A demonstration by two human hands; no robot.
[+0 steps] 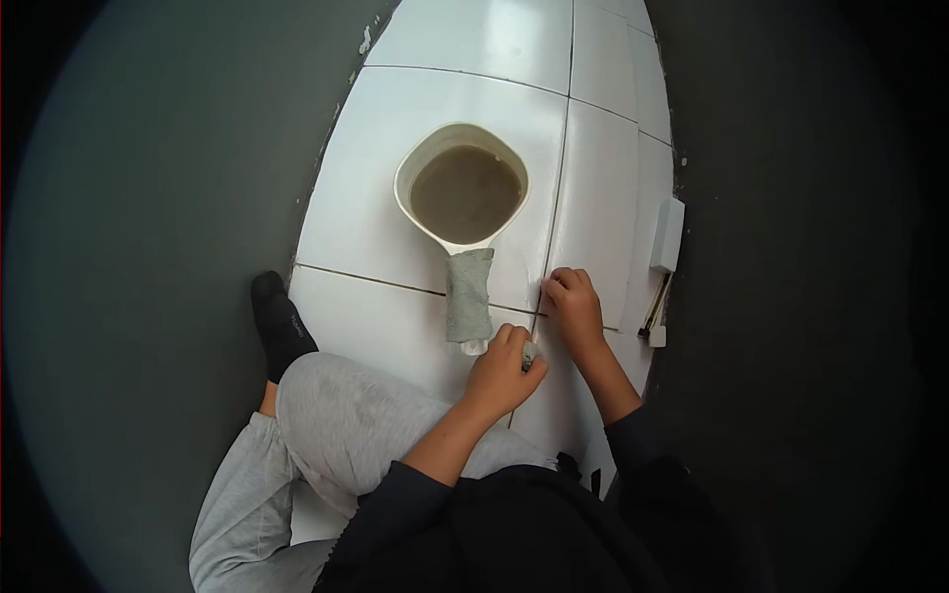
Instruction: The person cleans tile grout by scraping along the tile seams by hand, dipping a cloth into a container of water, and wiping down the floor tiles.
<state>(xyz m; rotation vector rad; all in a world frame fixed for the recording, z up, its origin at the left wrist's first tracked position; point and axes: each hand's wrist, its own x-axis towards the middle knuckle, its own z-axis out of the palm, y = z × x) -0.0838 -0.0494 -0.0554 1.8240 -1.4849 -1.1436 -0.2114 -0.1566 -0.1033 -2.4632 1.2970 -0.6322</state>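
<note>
A pale dipper (406, 188) holding murky brown water (466, 195) stands on the white tiles, its handle pointing toward me. Grey-green cloth-like material (469, 296) covers most of that handle, and the pale tip pokes out below it. My left hand (504, 368) is closed around a small greyish lump (530, 354), just right of the handle's end; most of the lump is hidden by my fingers. Farther right, my right hand (573, 301) has its fingers curled down at a tile seam. Whatever its fingertips may pinch is hidden.
A white box-like object (668, 235) lies at the right edge of the tiled surface (376, 178), with thin sticks (655, 308) and a small white piece (657, 337) below it. Dark grey floor (178, 178) borders both sides. My bent leg (366, 415) is at lower left.
</note>
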